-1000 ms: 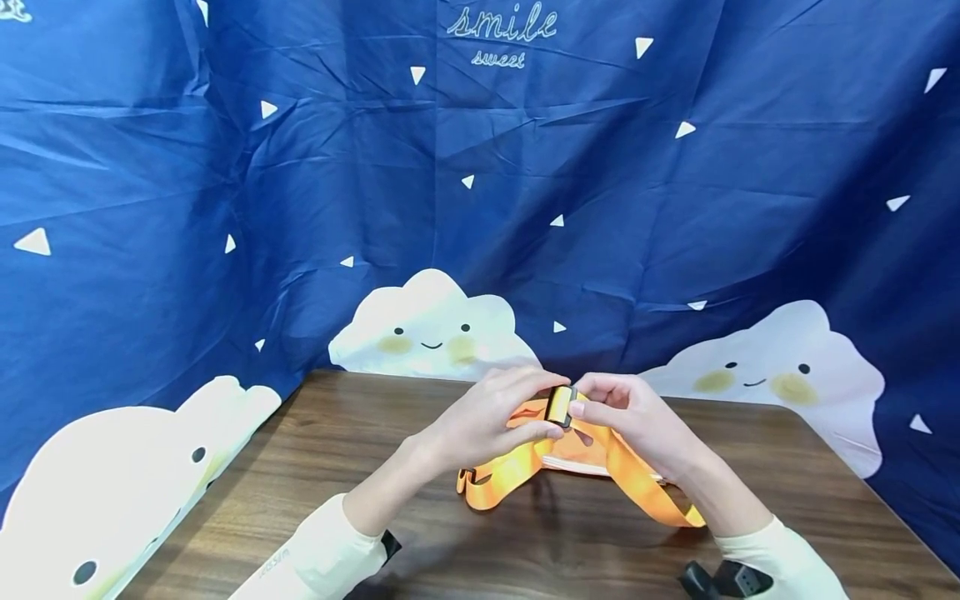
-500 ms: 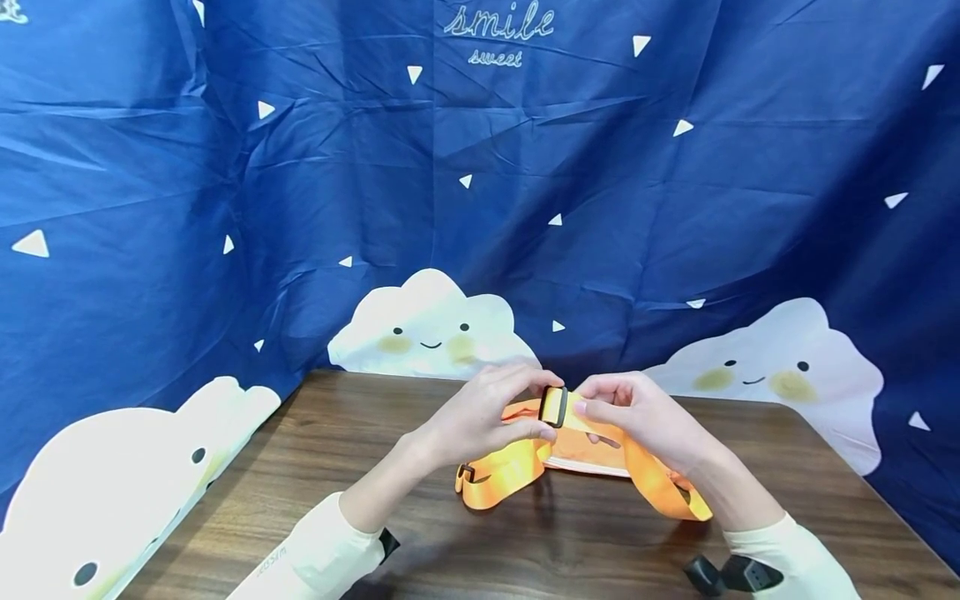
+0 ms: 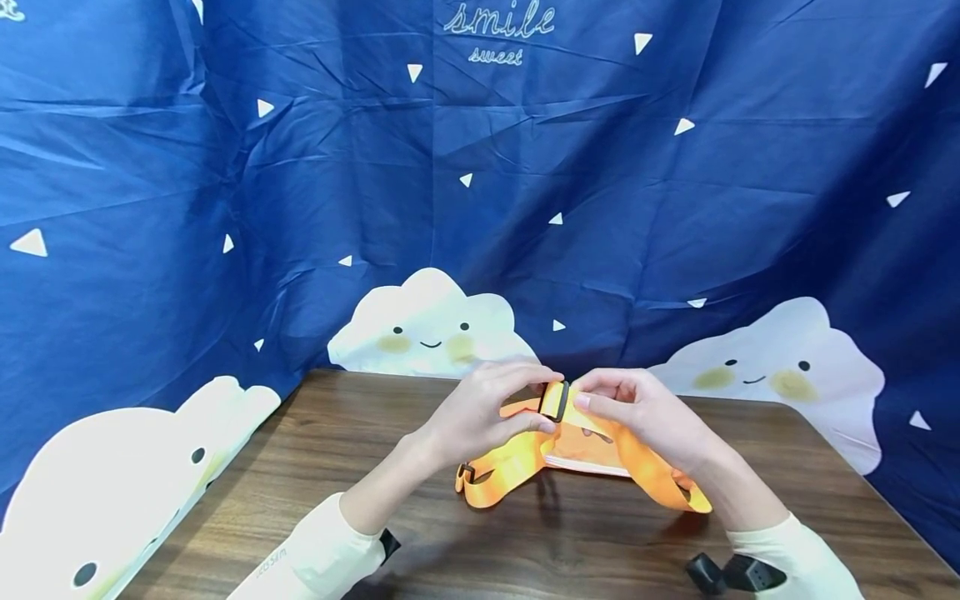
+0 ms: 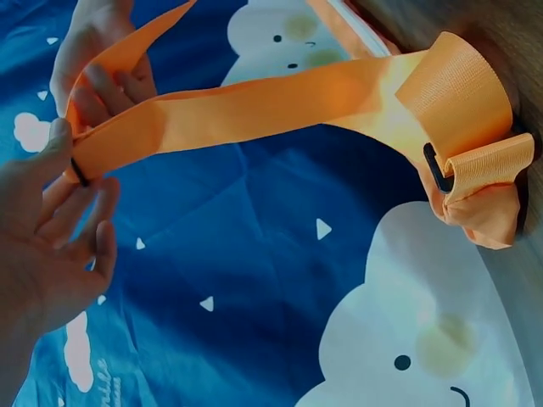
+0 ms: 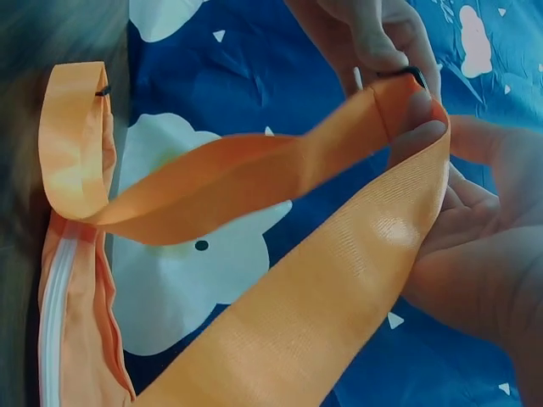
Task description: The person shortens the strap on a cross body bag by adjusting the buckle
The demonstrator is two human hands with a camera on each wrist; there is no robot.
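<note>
Head | left fingers (image 3: 525, 377) pinch black buckle (image 3: 565, 402) | right fingers (image 3: 609, 379) pinch orange strap (image 3: 647, 467)

A creased, deep-blue fabric backdrop (image 3: 360, 167) hung behind and on both sides of a brown wood-grain desk (image 3: 285, 483). Small white printed triangles (image 3: 31, 242) dotted the cloth, and thin pale cursive lettering (image 3: 501, 23) near its top read "smile sweet". Lower down were rounded white cloud prints (image 3: 431, 312) with dot eyes and yellowish cheeks, the left one brightly lit. Darker shadow lay in the folds toward the right.
</note>
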